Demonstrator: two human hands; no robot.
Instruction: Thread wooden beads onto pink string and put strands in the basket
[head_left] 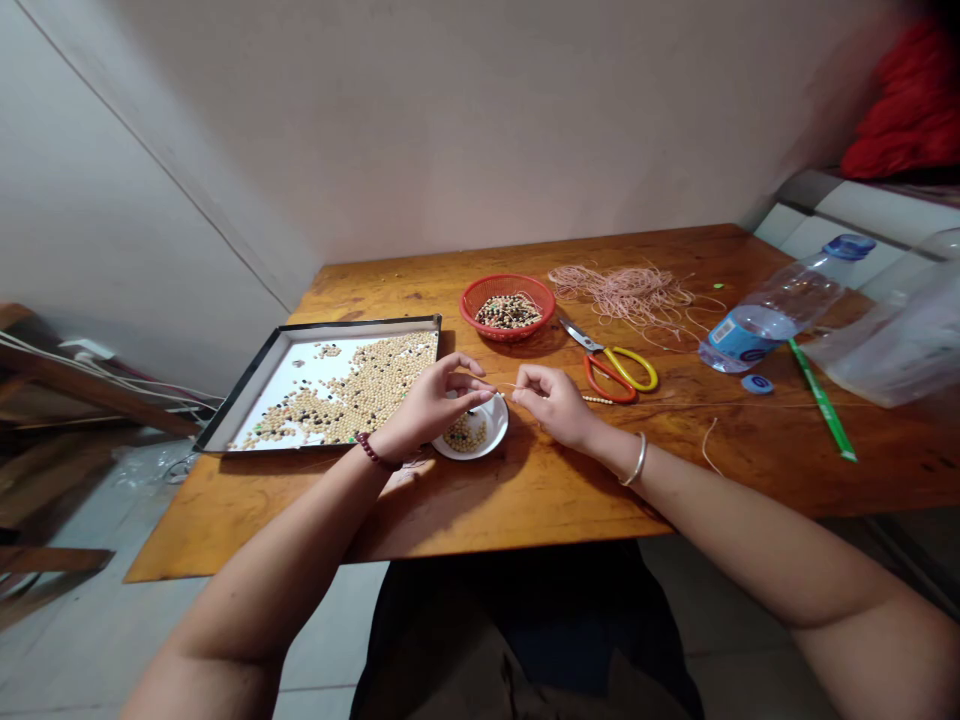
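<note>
We sat at a wooden table point(750, 460) with our forearms reaching across it. To the left stood a black-rimmed tray point(247, 385) lined with white, scattered with pale beads point(367, 385) and some dark ones. Beyond our hands sat a red plastic basket point(508, 283) holding mixed beads, and to its right lay a tangle of pinkish cord point(626, 295). Further right were a clear plastic bag point(892, 345), a tipped plastic water bottle point(780, 305), a green strip point(821, 400) and a blue bottle cap point(757, 384). Scissors point(611, 375) with yellow and orange handles lay just beyond our right hand point(555, 405), beside a short bead strand point(596, 400).

That hand's fingertips point(521, 385) were pressed together, pinching a thin thread point(506, 387) that ran toward our left hand point(431, 405). The left hand's fingers point(472, 385) were curled, with the thumb and forefinger closing just above a small white saucer point(499, 425) of beads point(463, 435); whatever they pinched was too small to tell. A bangle point(636, 460) circled our right wrist, and a dark beaded bracelet point(373, 451) circled our left.
</note>
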